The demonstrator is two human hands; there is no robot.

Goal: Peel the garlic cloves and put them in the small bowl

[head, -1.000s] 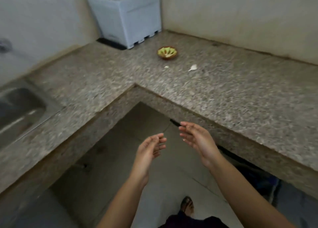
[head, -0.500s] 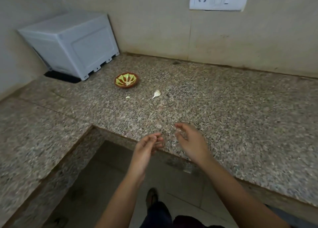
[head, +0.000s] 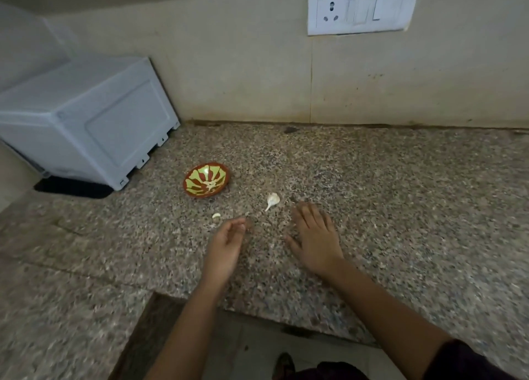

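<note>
Granite counter [head: 386, 196] carries the garlic clove [head: 272, 200] just right of the small bowl [head: 191, 191], with a smaller pale bit [head: 216, 215] on the bowl's near side. My right hand [head: 315, 236] lies flat and empty, and my left hand [head: 226, 245] is loosely curled, holding nothing. I'd pinch the clove's fat end, then tear the skin from its tail.

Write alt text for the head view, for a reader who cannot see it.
A person's left hand and right hand, both empty, reach over a speckled granite counter, just short of a papery garlic piece and a smaller clove. Behind them sits a small red-and-green bowl, with a white box to the left.
</note>
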